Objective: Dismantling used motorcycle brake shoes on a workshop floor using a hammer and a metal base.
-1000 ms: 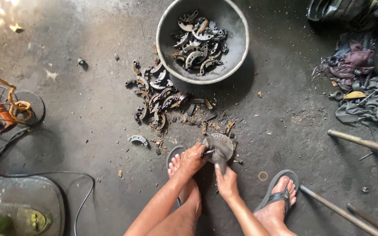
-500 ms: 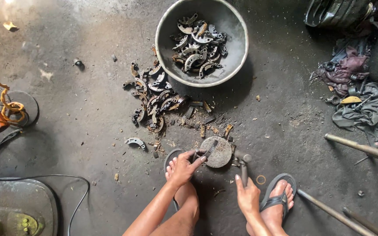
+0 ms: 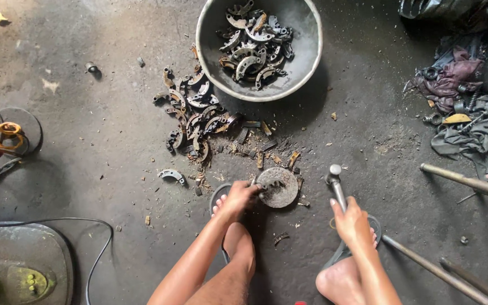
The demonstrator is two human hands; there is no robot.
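With a basin (image 3: 306, 62) at twelve o'clock part-filled and a heap (image 3: 196, 116) waiting, the left hand (image 3: 237, 199) pinches a curved metal piece (image 3: 270, 185) on the round block (image 3: 278, 187), the right hand (image 3: 352, 221) gripping a hammer (image 3: 335, 182) at three o'clock.

Looks like a small backyard-type repair workshop, work done right on the floor. The concrete floor (image 3: 97, 147) is dark with grime and littered with metal chips. There's a dented metal basin (image 3: 306, 53) full of worn brake shoes, with another pile of brake shoes (image 3: 196, 116) spilled beside it. Greasy rags (image 3: 470, 107) with springs and small parts sit off to one side, plus long metal rods (image 3: 464, 182) and a black cable (image 3: 94, 243).
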